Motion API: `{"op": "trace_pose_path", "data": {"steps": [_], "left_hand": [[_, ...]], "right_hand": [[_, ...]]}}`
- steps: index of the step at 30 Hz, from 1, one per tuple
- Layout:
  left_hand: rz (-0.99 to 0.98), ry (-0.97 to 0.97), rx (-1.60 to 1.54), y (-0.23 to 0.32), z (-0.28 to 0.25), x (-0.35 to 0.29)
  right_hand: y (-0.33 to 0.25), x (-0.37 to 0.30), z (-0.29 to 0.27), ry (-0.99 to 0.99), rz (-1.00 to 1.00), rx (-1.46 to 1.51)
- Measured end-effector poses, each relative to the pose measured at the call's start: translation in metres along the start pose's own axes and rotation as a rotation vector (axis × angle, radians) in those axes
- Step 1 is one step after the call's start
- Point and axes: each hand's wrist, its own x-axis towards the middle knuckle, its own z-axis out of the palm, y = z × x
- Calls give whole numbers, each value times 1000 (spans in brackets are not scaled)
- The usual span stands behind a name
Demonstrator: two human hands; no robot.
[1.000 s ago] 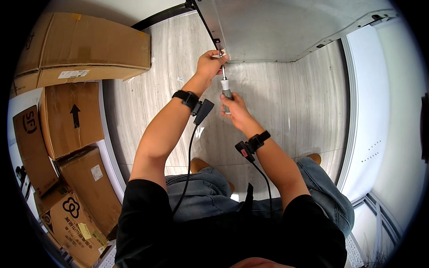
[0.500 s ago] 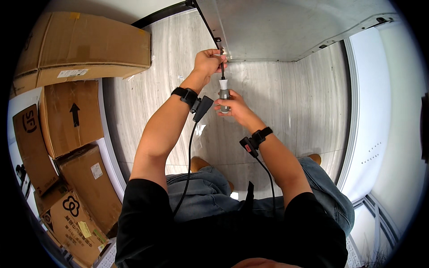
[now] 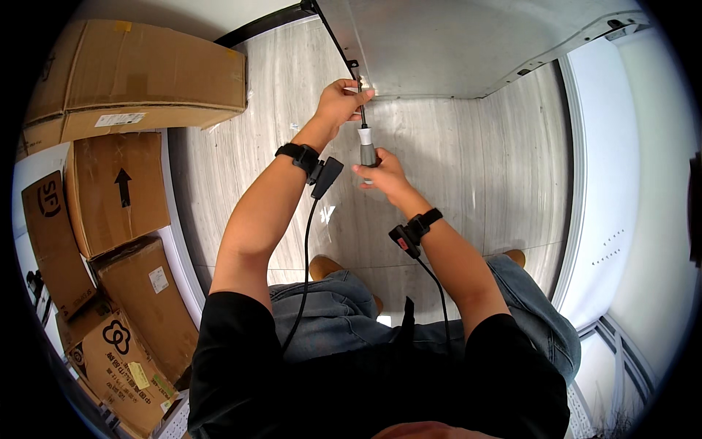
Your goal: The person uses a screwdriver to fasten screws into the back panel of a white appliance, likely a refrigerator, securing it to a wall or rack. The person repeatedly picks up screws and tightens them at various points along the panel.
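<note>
A screwdriver (image 3: pixel 367 148) with a grey handle, white collar and long dark shaft points away from me. My right hand (image 3: pixel 385 175) is closed around its handle, thumb and fingers on either side. Farther off, my left hand (image 3: pixel 342 102) pinches around the shaft near its far end, beside the edge of a large grey metal panel (image 3: pixel 453 51). The shaft's tip reaches a small dark bracket (image 3: pixel 354 66) on that edge; whether it sits in a screw is too small to tell.
Cardboard boxes (image 3: pixel 157 69) are stacked along the left. A white wall panel (image 3: pixel 596 183) with a raised edge runs along the right. Pale wood-look flooring (image 3: pixel 468 190) lies beneath my hands. Cables (image 3: pixel 308 263) hang from the black bands on both wrists.
My right hand's fingers have shifted a little around the screwdriver handle. The left hand keeps its pinch by the shaft. The metal panel appears slightly farther left and higher in the view.
</note>
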Motion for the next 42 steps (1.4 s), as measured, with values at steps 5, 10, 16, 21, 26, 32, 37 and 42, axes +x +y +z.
{"op": "trace_pose_path", "data": {"steps": [5, 10, 16, 21, 26, 32, 37, 42], "left_hand": [[3, 12, -35, -5, 1, 7], [-34, -40, -97, -7, 0, 11], [-45, -88, -147, -9, -5, 14], [7, -50, -31, -2, 3, 3], [40, 6, 79, -7, 2, 5], [-20, -70, -26, -5, -3, 11], [-36, -97, -80, -6, -5, 11], [2, -55, -5, -4, 0, 10]], "right_hand": [[-12, -8, 7, -46, -17, -76], [-16, -14, -6, -208, 51, 173], [-1, -3, -21, -336, -2, 264], [7, -1, -17, -91, -80, 47], [-2, -2, -7, -67, -110, -144], [-1, -6, -11, -204, -25, 137], [9, -2, -17, -311, -14, 388], [14, -1, -15, -120, -92, 232]]}}
